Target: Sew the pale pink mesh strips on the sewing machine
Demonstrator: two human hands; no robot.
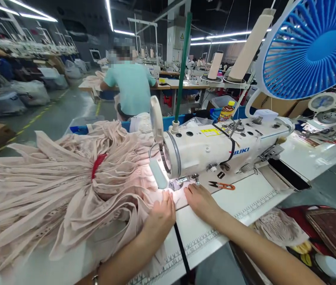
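A white JUKI sewing machine [197, 148] stands before me, its lamp lighting the needle area. Pale pink fabric [179, 196] lies under the presser foot [182, 181]. My left hand [162, 211] pinches this fabric just in front of the foot, fingers pressed together. On the other side, my right hand [201, 201] has its fingers curled onto the fabric's right edge. To the left spreads a large bundle of beige-pink garment pieces [67, 174], gathered by a red tie [98, 166]. Orange thread snips [221, 185] rest on the table right of the needle.
A blue fan [313, 47] and thread cones [251, 45] rise at the upper right. A bottle [226, 111] stands behind the machine. Printed rulers [209, 236] run along the table's front. A person in a light teal shirt [131, 87] sits ahead, facing away.
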